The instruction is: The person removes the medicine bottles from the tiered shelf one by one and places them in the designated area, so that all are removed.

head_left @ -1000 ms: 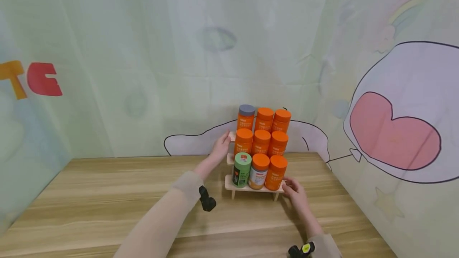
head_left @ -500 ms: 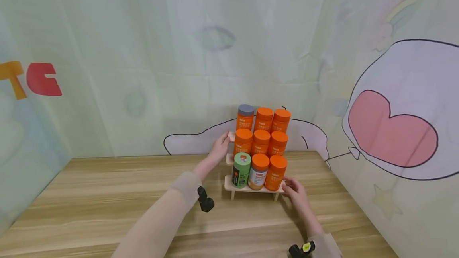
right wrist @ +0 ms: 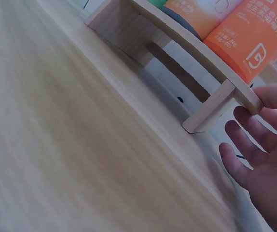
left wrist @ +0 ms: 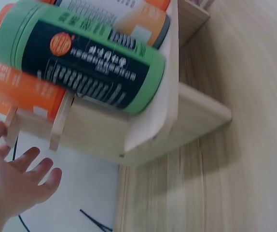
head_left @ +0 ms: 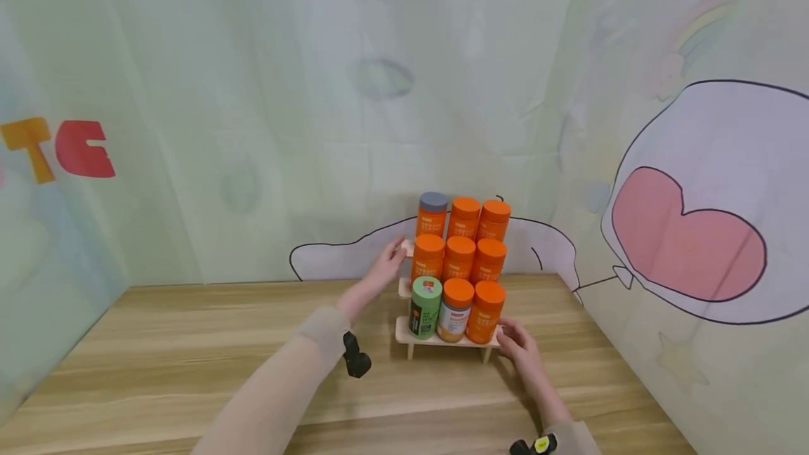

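A three-tier wooden rack (head_left: pixel 402 333) stands on the table, with rows of lidded jars on its steps. On the lowest step are a green jar (head_left: pixel 424 309), a white-labelled jar (head_left: pixel 454 314) with an orange lid, and an orange jar (head_left: pixel 485 313). Orange jars fill the upper steps; one at the top left has a grey-blue lid (head_left: pixel 433 202). My left hand (head_left: pixel 381 269) pinches the left end of the top step. At the lowest step's right end, my right hand (head_left: pixel 522 350) pinches the board between thumb and index finger, its other fingers loosely bent (right wrist: pixel 269 159).
The wood-grained table (head_left: pixel 208 350) extends to the left and front of the rack. Behind it hangs a pale green printed curtain (head_left: pixel 253 125). Another printed sheet with a balloon drawing (head_left: pixel 708 132) borders the right side.
The head view has tilted slightly up, so the scene sits a little lower in it. Both hands keep their hold, and the rack and jars show no clear movement.
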Demonstrator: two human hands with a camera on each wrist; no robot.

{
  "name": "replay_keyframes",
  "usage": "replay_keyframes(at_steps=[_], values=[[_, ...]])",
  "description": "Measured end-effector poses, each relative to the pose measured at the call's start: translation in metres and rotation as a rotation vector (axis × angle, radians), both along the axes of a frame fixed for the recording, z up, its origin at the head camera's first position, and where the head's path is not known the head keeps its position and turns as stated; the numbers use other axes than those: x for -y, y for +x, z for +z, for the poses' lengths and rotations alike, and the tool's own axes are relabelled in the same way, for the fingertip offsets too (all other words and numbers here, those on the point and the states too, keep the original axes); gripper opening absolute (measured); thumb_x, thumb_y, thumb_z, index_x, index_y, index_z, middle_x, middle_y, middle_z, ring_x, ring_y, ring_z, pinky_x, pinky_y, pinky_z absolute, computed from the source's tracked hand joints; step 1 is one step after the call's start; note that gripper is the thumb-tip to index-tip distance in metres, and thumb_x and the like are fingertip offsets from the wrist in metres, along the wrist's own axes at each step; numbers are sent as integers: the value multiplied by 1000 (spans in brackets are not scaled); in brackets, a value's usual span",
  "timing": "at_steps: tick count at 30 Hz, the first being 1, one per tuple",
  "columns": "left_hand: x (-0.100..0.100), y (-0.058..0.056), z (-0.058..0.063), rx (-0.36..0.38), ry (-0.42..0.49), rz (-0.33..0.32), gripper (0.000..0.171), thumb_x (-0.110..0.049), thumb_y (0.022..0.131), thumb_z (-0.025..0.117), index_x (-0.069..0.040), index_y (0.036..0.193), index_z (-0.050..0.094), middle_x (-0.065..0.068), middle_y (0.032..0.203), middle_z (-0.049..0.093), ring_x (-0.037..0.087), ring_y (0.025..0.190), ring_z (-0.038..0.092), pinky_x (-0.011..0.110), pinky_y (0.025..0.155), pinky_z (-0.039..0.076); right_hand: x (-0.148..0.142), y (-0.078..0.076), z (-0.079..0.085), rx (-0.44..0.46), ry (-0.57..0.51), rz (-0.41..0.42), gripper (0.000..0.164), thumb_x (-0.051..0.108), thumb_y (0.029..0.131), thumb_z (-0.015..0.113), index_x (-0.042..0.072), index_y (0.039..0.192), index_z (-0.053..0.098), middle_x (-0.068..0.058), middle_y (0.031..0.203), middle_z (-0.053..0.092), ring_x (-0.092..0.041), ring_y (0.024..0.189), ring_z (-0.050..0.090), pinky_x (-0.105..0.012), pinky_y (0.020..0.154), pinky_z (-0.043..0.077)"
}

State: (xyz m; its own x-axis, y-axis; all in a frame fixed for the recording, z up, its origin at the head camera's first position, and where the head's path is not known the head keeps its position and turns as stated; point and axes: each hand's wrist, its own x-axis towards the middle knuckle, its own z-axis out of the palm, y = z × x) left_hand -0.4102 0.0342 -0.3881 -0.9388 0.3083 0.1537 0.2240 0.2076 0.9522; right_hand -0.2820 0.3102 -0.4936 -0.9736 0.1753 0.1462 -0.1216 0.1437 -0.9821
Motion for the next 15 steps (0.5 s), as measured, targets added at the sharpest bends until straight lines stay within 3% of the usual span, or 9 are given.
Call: replay_keyframes(at_steps=[4, 5, 8, 11, 12, 15], values=[[6, -13, -4, 21, -9, -18, 51, -28, 105, 44, -7, 150, 35, 23, 150, 41, 39, 136, 41, 56, 107, 40, -2, 0, -1, -11, -18, 20, 40, 7, 96, 55, -10, 132, 48, -1, 100, 57, -4, 89, 57, -21, 77, 54], [8, -26, -14, -12, 9, -43, 52, -35, 102, 49, -12, 148, 40, 18, 146, 48, 34, 131, 49, 50, 100, 47, -3, 0, -1, -14, -17, 25, 40, 7, 96, 55, -10, 131, 49, -1, 100, 57, -4, 89, 57, -21, 77, 54], [13, -39, -15, -19, -34, -67, 52, -35, 100, 55, -14, 146, 45, 16, 143, 51, 33, 126, 52, 51, 95, 49, -4, 1, -3, -18, -16, 43, 39, 7, 96, 56, -9, 131, 49, -1, 101, 58, -4, 90, 58, -21, 77, 54], [16, -42, -2, 21, -79, -78, 52, -28, 100, 55, -9, 147, 43, 18, 147, 46, 35, 130, 49, 53, 103, 45, -5, 2, -5, -21, -8, 53, 38, 8, 96, 56, -7, 131, 50, 0, 104, 60, -4, 91, 59, -22, 78, 54], [16, -32, 13, 70, -114, -57, 52, -21, 101, 52, -5, 148, 39, 22, 151, 40, 39, 136, 41, 58, 109, 37, -6, 2, -5, -22, -5, 56, 38, 9, 96, 56, -7, 131, 50, 0, 104, 60, -4, 92, 59, -22, 78, 54], [17, -27, 36, 95, -127, -40, 53, -20, 101, 50, -4, 150, 36, 22, 154, 35, 38, 141, 35, 55, 116, 30, -7, 2, -5, -19, -12, 60, 39, 10, 97, 56, -7, 131, 49, -2, 107, 60, -5, 92, 59, -22, 79, 54]])
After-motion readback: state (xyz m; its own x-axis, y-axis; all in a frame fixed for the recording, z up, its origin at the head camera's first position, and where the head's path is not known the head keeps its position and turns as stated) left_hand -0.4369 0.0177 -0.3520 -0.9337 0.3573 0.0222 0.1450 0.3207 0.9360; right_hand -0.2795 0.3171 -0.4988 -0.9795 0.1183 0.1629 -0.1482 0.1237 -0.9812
